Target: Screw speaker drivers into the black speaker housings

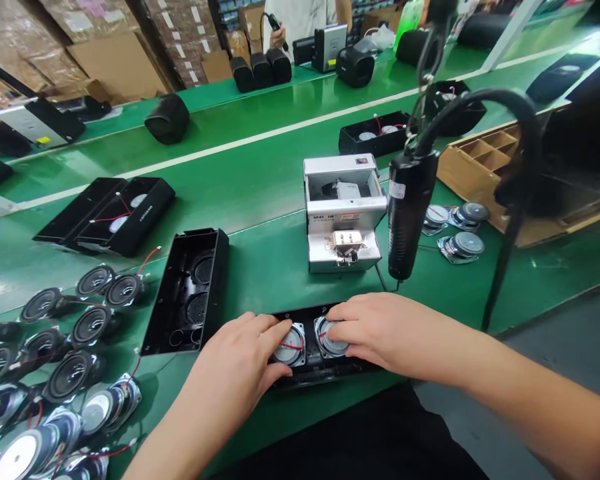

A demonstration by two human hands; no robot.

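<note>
Centrally, two round speaker drivers (291, 347) are shown seated in a black speaker housing (285, 381) on the green worktop (260, 267), with red wires crossing their cones. The left hand (233, 353) and the right hand (385, 330) are held apart, with the fingers of each spread over one driver; whether the drivers are gripped or only pressed cannot be told. Uneven pressure could leave a driver tilted in its recess, and a red wire could be pinched beneath a driver frame if it is caught during pressing. Fingertip force on a cone could dent it. Loose drivers (93, 327) lie beside the left forearm (190, 427), so their wires could be snagged by its movement. An open black housing (185, 293) lies just to the left and could be struck. A suspended electric screwdriver (407, 213) hangs just beyond the right hand and could be set swinging toward a silver screw feeder (345, 213) if knocked.
</note>
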